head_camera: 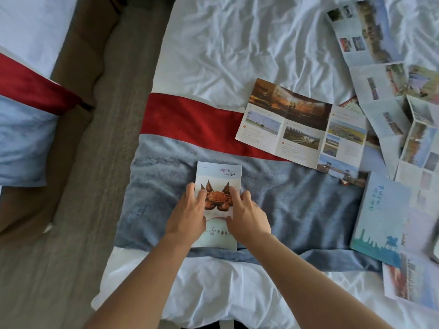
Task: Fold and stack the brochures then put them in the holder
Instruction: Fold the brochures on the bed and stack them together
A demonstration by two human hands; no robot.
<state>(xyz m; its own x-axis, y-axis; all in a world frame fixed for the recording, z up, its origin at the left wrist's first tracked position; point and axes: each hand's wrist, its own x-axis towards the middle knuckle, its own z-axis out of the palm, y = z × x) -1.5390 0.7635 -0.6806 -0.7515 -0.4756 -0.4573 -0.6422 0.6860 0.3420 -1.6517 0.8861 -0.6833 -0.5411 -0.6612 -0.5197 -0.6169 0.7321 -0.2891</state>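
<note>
Fingers [199, 194] of both hands are spread nearly flat and pressed on the folded crab brochure [217, 176], which is laid on the grey throw [297, 198]. On such soft bedding, creases may be set crooked.

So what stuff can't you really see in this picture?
- Holder: not anywhere in the head view.
- Crab brochure: the left hand and right hand cover its lower print.
- Blue brochure: blurred, so its writing is unreadable.
- Unfolded brochures: overlapping and cut off by the right edge, so they can't be counted.
</note>
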